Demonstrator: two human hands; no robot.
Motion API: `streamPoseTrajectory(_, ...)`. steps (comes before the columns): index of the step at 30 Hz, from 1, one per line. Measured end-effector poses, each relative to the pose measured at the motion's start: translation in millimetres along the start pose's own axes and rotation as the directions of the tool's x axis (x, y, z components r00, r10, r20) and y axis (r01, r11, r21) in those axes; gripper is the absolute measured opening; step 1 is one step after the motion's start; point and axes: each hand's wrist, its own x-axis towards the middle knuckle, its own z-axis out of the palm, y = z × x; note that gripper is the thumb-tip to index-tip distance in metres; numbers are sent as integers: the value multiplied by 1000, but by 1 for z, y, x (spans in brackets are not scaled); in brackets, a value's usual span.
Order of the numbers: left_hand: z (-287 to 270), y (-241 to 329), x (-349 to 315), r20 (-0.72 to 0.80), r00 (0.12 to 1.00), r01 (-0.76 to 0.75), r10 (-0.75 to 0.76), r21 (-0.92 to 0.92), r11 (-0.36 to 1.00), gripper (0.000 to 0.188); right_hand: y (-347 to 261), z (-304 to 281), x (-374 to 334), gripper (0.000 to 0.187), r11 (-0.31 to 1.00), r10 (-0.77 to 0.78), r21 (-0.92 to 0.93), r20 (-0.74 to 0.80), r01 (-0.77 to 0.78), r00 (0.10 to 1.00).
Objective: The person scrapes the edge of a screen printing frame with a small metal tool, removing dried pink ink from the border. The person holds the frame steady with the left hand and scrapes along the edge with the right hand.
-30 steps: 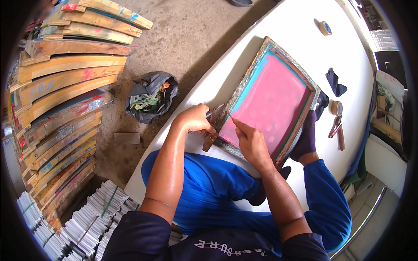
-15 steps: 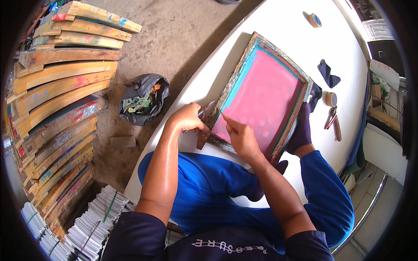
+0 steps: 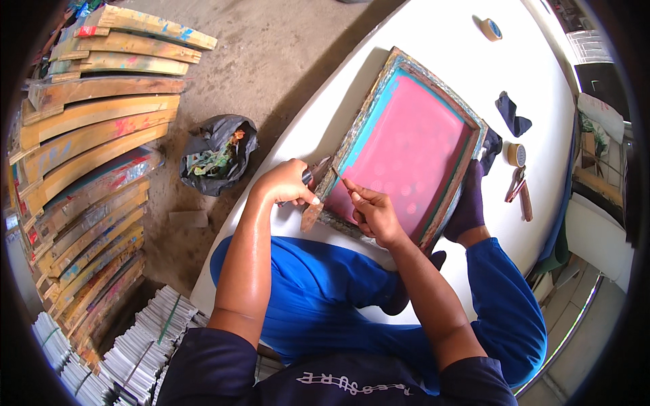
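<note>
A silk-screen frame (image 3: 365, 111) with a worn, paint-spotted wooden border lies tilted on the white surface before me. Its mesh (image 3: 409, 145) is pink with a turquoise margin. My left hand (image 3: 292, 181) is closed round the dark handle of a broad, rusty-looking scraper (image 3: 312, 215), whose blade lies against the frame's near left side. My right hand (image 3: 376, 215) pinches a thin, brown-handled tool (image 3: 348, 183) above the mesh's left corner. The thin tool's tip is close to the frame and the scraper blade; its exact kind cannot be made out.
Several wooden frames (image 3: 108, 139) are stacked at left, near bundled white sheets (image 3: 139, 352). A black bag of scraps (image 3: 220, 152) sits on the floor. Tape rolls (image 3: 491, 29), a dark cloth (image 3: 512, 115) and a reddish tool (image 3: 520, 193) lie at right. My sock-covered foot (image 3: 468, 203) touches the frame's right side.
My right hand has drawn slightly back and its fingers have curled more round the thin tool. The scraper blade has tilted, showing more of its face.
</note>
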Motion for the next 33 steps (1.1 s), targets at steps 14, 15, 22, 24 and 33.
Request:
streamPoseTrajectory(14, 0, -4, 4, 22, 999, 36, -35, -17, 999, 40, -10, -17, 9, 37, 971, 25, -240, 23, -19, 999)
streamPoseTrajectory(15, 0, -5, 4, 20, 999, 33, -33, -24, 999, 40, -13, -13, 11, 37, 899, -88, -429, 31, 93, 996)
streamPoseTrajectory(22, -1, -1, 1, 34, 999, 17, -16, -21, 1000, 43, -37, 1, -15, 35, 854, -164, -508, -61, 111, 984)
streamPoseTrajectory(24, -1, 0, 0, 27, 1000, 12, -13, 3, 1000, 43, -32, 4, -15, 34, 610, -449, -742, -33, 279, 893)
streamPoseTrajectory(33, -1, 4, -3, -4, 1000, 28, -28, 82, 996, 46, -38, 23, -13, 34, 575, -399, -799, -87, 175, 913)
